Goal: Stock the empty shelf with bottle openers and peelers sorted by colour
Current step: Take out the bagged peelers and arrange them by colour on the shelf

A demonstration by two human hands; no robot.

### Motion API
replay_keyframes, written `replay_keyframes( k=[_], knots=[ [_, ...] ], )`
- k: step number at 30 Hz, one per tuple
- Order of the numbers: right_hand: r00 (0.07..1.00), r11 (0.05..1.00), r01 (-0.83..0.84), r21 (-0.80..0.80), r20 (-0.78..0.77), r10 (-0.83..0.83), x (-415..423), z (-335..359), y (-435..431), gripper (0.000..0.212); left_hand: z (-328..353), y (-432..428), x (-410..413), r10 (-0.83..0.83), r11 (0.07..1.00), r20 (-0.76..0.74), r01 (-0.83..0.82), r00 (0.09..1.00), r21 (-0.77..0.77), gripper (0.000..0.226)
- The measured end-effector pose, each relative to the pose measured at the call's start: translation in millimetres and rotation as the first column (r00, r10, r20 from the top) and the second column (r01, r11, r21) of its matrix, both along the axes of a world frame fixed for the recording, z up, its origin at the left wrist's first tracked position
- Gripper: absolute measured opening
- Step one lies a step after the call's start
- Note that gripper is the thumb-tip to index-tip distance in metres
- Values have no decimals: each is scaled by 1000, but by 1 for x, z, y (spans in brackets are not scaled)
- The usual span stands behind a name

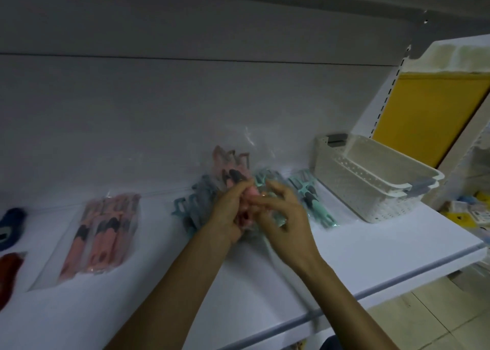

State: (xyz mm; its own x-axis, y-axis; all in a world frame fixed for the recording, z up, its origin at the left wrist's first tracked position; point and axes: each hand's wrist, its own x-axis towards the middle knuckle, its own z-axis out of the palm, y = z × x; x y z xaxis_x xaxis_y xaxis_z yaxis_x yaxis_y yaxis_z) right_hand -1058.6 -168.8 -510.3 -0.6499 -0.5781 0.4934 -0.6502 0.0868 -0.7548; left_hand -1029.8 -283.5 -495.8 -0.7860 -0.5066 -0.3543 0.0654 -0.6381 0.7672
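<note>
The shelf (358, 246) is white, as is the back panel (159, 105) behind it. The bagged peelers on the left (103, 233) are salmon pink with dark grey patches at the neck, and the bundle between the hands (230, 172) has the same pink and dark grey. The peelers behind it (310, 193) are mint green with dark patches. The stacked baskets (371, 182) are cream with a perforated dot pattern and grey handles. A yellow panel (429, 116) stands at right.

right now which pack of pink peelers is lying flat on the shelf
The clear bag of pink peelers at left lies flat, untouched; the other pink pack is raised in both hands.
</note>
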Motion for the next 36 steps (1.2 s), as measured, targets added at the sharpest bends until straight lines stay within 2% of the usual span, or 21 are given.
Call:
replay_keyframes(
  k=[2,4,6,7,8,11,12,14,16,17,19,20,21,22,24,25,27,31,33,34,36],
  knots=[
    [970,975,83,-208,243,-31,-2,4,-8,26,1,-8,8,88,987,23,-84,996,-137,26],
    [890,980,97,-173,456,-8,-5,14,-23,57,0,-16,21,183,922,60,-150,981,-358,39],
    [801,996,-30,-83,594,74,-5,25,-49,100,-2,-23,37,213,816,70,-138,974,-561,41],
    [766,993,-91,-69,633,114,-2,29,-66,110,-3,-27,45,190,755,75,-97,979,-648,41],
    [742,989,-124,-76,655,144,3,31,-82,109,-3,-31,54,184,666,110,-41,977,-745,41],
    [691,989,-61,-133,710,138,29,28,-133,52,-4,-45,81,368,365,255,113,894,-924,41],
    [681,990,-55,-127,720,130,40,25,-148,40,-4,-51,92,421,320,266,132,867,-938,37],
    [658,988,-111,-111,736,157,59,18,-175,28,-7,-66,116,469,330,265,111,843,-937,27],
    [590,975,-181,-131,779,215,77,17,-198,15,-14,-80,142,485,309,212,60,848,-949,32],
    [529,970,-201,-140,818,228,83,17,-209,12,-17,-87,155,490,257,172,47,855,-965,42],
    [429,963,-237,-130,875,224,91,16,-228,24,-23,-100,176,499,182,147,63,854,-981,53],
    [433,957,-274,-96,876,212,93,14,-235,33,-25,-108,184,504,155,143,73,852,-985,53],
    [498,948,-318,-29,845,193,94,10,-243,40,-28,-117,187,514,124,138,86,847,-989,51],
    [616,937,-341,75,771,163,93,5,-247,48,-32,-125,191,523,89,161,134,837,-987,52],
    [849,920,-258,293,523,72,88,-6,-250,64,-45,-142,197,511,-7,246,290,823,-957,57],
    [895,913,-210,349,444,36,84,-12,-249,67,-55,-149,200,495,-75,289,372,819,-925,60],
    [919,898,-164,408,395,-12,79,-25,-244,61,-70,-158,204,495,-213,355,507,793,-835,65],
    [961,885,-80,458,271,-54,75,-46,-236,34,-87,-157,205,496,-294,392,574,775,-764,99],
    [959,907,-36,419,269,-86,74,-48,-240,24,-94,-150,212,479,-250,369,527,797,-813,109],
    [945,923,-23,384,311,-105,74,-48,-242,23,-94,-147,217,459,-222,341,478,820,-850,108],
    [918,948,5,319,375,-131,75,-46,-248,23,-92,-141,222,438,-232,277,405,856,-884,99]
  ],
)
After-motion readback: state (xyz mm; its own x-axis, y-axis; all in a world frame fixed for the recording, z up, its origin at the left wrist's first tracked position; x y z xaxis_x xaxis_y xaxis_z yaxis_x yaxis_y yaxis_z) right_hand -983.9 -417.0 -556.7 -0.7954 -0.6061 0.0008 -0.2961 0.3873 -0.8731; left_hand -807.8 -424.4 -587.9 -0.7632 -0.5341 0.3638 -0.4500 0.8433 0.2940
